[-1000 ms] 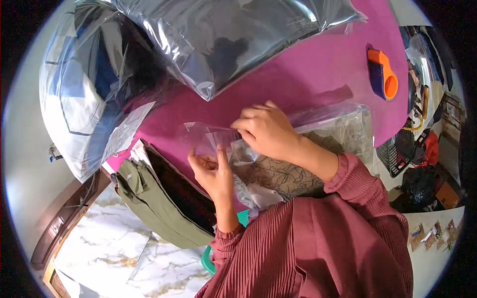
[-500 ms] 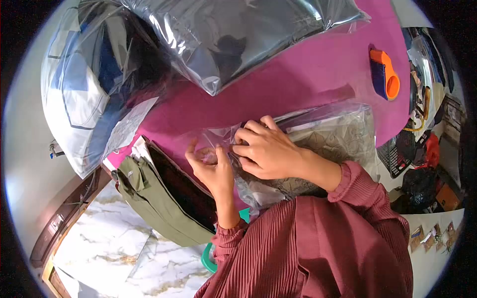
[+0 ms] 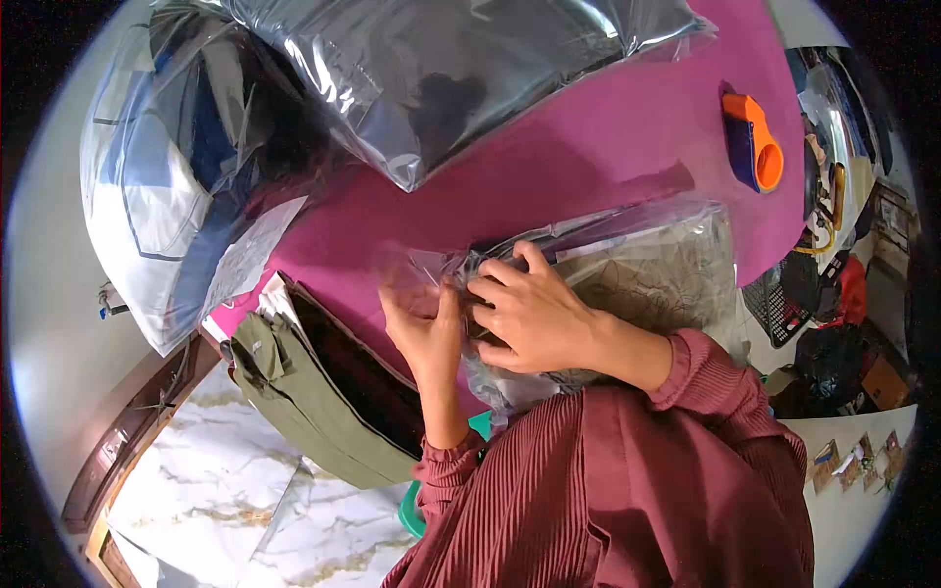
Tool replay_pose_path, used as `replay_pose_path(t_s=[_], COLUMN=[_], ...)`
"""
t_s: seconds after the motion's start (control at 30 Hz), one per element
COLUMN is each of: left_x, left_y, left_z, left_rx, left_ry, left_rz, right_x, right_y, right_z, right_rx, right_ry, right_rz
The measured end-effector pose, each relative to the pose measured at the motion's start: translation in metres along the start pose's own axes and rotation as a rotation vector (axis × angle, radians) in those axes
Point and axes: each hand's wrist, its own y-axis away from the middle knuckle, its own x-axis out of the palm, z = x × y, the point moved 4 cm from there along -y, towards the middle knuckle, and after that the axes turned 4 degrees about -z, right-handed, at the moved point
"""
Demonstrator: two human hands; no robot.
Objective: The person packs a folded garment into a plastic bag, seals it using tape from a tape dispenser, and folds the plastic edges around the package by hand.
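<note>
Nearer the body now sits the right hand (image 3: 537, 314). Across the pink bench (image 3: 588, 147) lies the clear bag (image 3: 714, 245) of patterned cloth (image 3: 637, 294), under that hand's spread, bent fingers; the left hand (image 3: 424, 338), fingers apart, apparently touches its loose end.

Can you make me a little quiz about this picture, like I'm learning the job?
1. What colour is the tabletop under the orange and blue gadget? a) green b) pinkish purple c) yellow
2. True or false: the right hand is touching the clear plastic bag.
3. Fill in: the olive-green clothing is nearer to the ____ hand.
Key: 1 b; 2 true; 3 left.
</note>
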Motion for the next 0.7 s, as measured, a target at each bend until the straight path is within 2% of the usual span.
replay_pose_path(t_s=[0.13, 0.3, 0.4, 0.47, 0.53, 0.57, 0.63, 0.7], left_x=[-0.004, -0.006, -0.006, -0.006, -0.005, -0.004, -0.004, -0.005], left_y=[-0.002, -0.006, -0.001, 0.001, 0.002, 0.002, 0.002, 0.002], left_z=[-0.016, -0.002, 0.012, 0.016, 0.013, 0.010, 0.007, 0.009], left_rx=[-0.073, -0.006, -0.020, -0.031, -0.021, -0.011, 0.007, -0.018], left_ry=[-0.250, -0.283, -0.219, -0.153, -0.118, -0.082, -0.012, 0.005], left_rz=[-0.115, -0.043, -0.035, -0.031, -0.034, -0.038, -0.048, -0.031], right_x=[-0.003, -0.008, -0.012, -0.007, 0.012, 0.024, 0.048, 0.052], right_y=[0.000, 0.002, -0.017, -0.037, -0.063, -0.069, -0.081, -0.098], right_z=[0.001, -0.005, -0.029, -0.044, -0.056, -0.064, -0.075, -0.078], right_rx=[0.011, -0.015, 0.093, 0.073, 0.164, 0.165, 0.126, 0.114], right_ry=[0.005, 0.006, -0.172, 0.010, 0.057, 0.057, -0.548, -0.610], right_rz=[0.022, 0.118, 0.129, 0.033, 0.397, 0.395, 0.185, 0.264])
